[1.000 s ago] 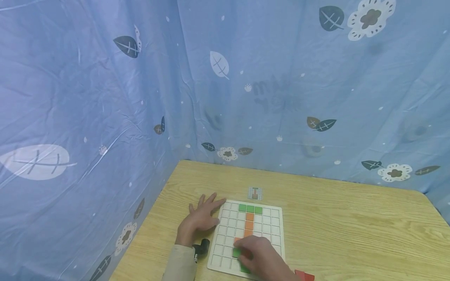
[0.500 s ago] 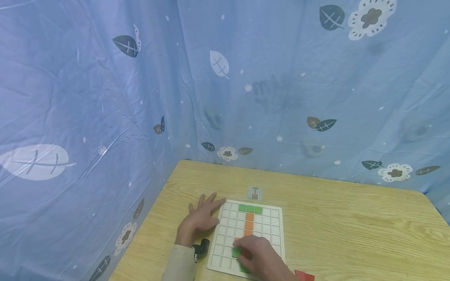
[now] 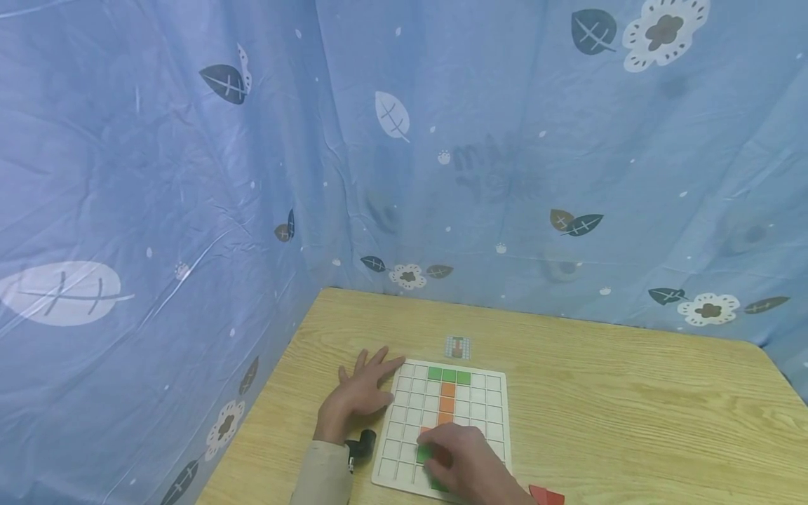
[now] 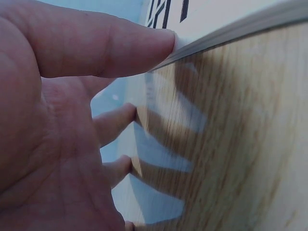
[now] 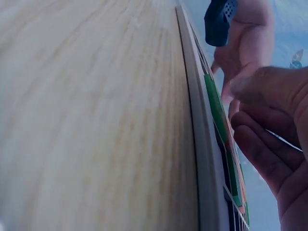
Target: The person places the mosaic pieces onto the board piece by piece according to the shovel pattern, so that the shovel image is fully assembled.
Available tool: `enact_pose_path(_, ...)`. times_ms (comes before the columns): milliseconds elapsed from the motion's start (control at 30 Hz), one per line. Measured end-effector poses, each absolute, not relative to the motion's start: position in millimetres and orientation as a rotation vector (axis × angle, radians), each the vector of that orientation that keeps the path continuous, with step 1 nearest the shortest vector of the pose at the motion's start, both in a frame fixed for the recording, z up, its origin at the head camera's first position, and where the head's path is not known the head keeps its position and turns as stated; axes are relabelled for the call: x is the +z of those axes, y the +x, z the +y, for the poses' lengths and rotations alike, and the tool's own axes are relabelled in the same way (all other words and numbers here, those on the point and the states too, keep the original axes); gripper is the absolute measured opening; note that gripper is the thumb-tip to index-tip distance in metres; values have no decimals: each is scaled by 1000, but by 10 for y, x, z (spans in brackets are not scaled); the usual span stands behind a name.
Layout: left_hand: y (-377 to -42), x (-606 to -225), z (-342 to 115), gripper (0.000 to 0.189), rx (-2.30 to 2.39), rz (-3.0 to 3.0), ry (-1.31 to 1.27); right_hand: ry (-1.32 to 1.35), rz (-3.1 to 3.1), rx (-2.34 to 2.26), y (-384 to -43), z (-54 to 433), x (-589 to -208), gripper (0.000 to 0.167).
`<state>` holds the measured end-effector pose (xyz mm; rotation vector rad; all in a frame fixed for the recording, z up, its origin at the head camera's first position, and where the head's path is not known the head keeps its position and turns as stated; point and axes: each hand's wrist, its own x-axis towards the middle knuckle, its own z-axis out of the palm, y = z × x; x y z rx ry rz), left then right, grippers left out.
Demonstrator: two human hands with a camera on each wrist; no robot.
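In the head view, a white grid board (image 3: 394, 449) lies on the table, with green tiles (image 3: 449, 375) across its top and an orange column (image 3: 447, 405) below them. My left hand (image 3: 355, 394) rests on the table at the board's left side, fingers spread. Its thumb (image 4: 144, 50) touches the board's edge in the left wrist view. Over the lower part of the board, my right hand (image 3: 470, 459) pinches at a green tile (image 3: 423, 454) between thumb and index finger. This hand hides some squares; in the right wrist view its other fingers (image 5: 262, 149) are curled.
A small pattern card (image 3: 457, 348) lies beyond the board. Red pieces (image 3: 546, 495) sit at the front edge of view, beside my right wrist. A black device (image 3: 362, 445) is on my left wrist. Blue patterned curtains (image 3: 505, 175) close off the table's (image 3: 631, 400) back and left.
The right hand's fingertips shift very slightly at the green tile. My left hand and the board stay in place.
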<state>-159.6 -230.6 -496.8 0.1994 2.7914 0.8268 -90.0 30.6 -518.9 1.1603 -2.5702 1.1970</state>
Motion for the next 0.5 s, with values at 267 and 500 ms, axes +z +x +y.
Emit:
enact_pose_path(267,-1588,-4966,-2311,81,827,2791,205,1218,-2374,1279,-890,417,-5248,33)
enact_pose_path(500,-1599,-4983,-2310,81,850,2784,198,1104,-2391,1412,-822,674,-5223,33)
